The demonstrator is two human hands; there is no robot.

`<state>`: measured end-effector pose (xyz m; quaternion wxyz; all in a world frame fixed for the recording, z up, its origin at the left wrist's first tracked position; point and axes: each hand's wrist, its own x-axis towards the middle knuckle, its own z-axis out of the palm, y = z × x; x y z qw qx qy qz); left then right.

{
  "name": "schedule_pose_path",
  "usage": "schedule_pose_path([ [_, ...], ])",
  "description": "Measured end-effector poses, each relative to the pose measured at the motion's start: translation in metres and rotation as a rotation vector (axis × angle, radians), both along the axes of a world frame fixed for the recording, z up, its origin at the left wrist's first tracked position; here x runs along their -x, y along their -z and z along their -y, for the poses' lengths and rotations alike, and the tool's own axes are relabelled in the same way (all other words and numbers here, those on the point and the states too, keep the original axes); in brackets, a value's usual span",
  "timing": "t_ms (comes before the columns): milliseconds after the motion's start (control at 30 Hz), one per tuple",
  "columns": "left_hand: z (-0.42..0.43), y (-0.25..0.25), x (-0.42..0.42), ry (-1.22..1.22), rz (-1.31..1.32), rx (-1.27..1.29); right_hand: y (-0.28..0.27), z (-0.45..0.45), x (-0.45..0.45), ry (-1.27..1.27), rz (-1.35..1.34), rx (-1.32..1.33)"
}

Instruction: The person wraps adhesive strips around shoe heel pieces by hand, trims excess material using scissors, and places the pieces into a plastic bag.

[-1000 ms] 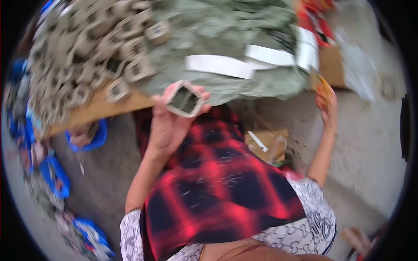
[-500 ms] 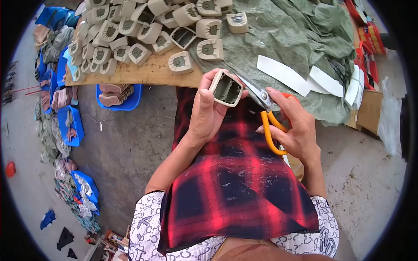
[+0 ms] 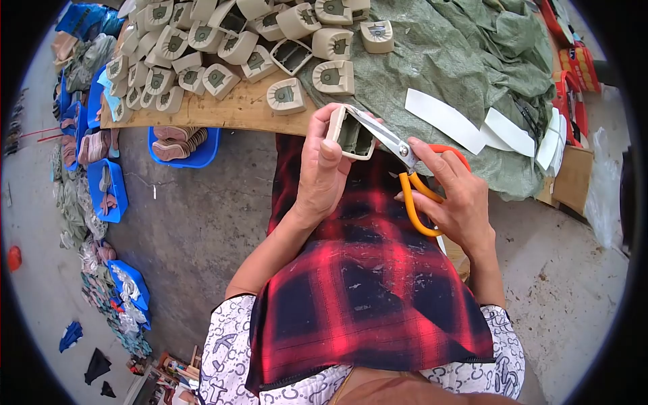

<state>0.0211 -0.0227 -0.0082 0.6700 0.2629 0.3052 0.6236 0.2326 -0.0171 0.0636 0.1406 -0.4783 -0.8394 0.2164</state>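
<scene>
My left hand (image 3: 318,177) holds a beige-covered block shoe heel (image 3: 335,127), its hollow grey-green inside turned up toward me. The fingers wrap behind it and the thumb presses its near side. My right hand (image 3: 457,201) grips scissors (image 3: 404,150) with orange handles, fingers and thumb around the loops. The blades point up and left, lying across the heel's upper right rim with their tips at its top corner. Whether they touch the covering, I cannot tell.
Many similar heels (image 3: 286,96) are heaped on the wooden table (image 3: 202,119). Green sheeting (image 3: 398,71) covers its right side, with white strips (image 3: 445,120) on top. Blue bins (image 3: 210,152) with pink soles stand on the floor. A plaid apron (image 3: 371,290) covers my lap.
The scissor blades have swung from behind the heel's right side to lie over its upper rim. The heel has turned slightly in my left hand.
</scene>
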Motion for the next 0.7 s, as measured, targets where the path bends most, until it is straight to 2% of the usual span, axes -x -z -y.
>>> schedule_pose_path([
  [100, -0.001, 0.0, -0.001, -0.032, -0.071, -0.025, 0.0, 0.002, 0.003, 0.007, -0.011, -0.001],
  [267, 0.0, -0.004, -0.001, -0.002, -0.031, 0.005, 0.009, 0.005, 0.004, 0.037, -0.162, 0.078],
  [400, 0.003, -0.001, -0.001, 0.034, -0.032, 0.048, 0.006, 0.005, -0.001, 0.025, -0.036, 0.064],
  [600, 0.002, -0.007, 0.011, 0.165, -0.098, 0.106, 0.013, 0.004, -0.007, -0.001, -0.093, 0.052],
  [700, 0.0, -0.012, 0.009, 0.145, -0.103, 0.135, 0.018, 0.008, -0.005, 0.034, -0.153, 0.087],
])
